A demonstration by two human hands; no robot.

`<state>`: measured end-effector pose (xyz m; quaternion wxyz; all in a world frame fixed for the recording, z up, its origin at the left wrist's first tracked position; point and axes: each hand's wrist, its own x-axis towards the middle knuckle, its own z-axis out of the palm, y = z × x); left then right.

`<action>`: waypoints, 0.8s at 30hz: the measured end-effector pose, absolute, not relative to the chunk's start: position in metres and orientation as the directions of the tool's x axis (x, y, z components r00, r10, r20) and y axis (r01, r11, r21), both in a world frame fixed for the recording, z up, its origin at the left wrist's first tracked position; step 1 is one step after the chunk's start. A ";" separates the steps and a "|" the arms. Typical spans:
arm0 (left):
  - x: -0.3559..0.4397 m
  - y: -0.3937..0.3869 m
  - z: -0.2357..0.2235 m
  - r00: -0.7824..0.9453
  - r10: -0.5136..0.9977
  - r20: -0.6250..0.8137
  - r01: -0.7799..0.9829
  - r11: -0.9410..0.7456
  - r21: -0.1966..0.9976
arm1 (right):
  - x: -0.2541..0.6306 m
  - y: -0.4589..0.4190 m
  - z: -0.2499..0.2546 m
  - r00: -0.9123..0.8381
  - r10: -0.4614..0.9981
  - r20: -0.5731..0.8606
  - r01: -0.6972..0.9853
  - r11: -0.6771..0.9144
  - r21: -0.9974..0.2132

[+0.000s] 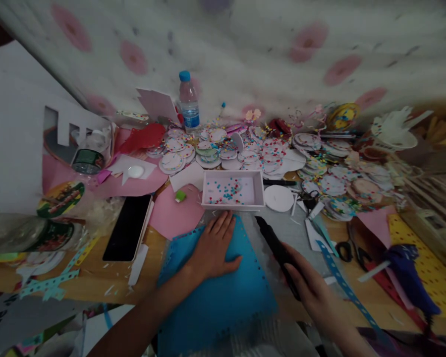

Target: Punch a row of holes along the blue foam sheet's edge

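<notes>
My left hand [216,248] lies flat with fingers stretched out, pressing on a blue sheet [223,307] with dotted edges that hangs over the table's front edge. In my right hand [305,275] is a black utility knife [277,248], its tip pointing up and left, just right of the sheet. Whether its blade is out I cannot tell. Just beyond my left fingertips stands an open white box [233,205] with small blue and red confetti dots inside. A white paper disc [278,198] lies at the box's right.
Stacks of confetti-covered discs [249,156] fill the back, near a water bottle [189,104]. A phone [129,228] and a pink paper circle [176,213] lie left. Right are scissors [351,245], a blue dotted strip [349,287] and a blue glue gun [405,272].
</notes>
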<state>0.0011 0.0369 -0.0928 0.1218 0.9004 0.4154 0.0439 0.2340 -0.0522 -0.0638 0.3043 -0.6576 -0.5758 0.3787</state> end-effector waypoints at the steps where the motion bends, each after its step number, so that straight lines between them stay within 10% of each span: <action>1: 0.001 0.037 -0.093 0.644 0.764 -0.017 0.743 -0.621 0.250 | 0.231 -0.050 -0.064 0.045 0.988 -0.147 0.542 -0.148 -0.827; 14: 0.004 0.033 -0.100 0.475 0.878 0.061 0.849 -0.476 0.232 | 0.190 -0.038 -0.065 -0.133 0.991 -0.002 0.914 0.122 -0.387; 24: 0.003 0.032 -0.102 0.474 0.877 0.081 0.844 -0.479 0.241 | 0.172 -0.031 -0.062 -0.200 0.965 -0.167 0.966 0.166 -0.195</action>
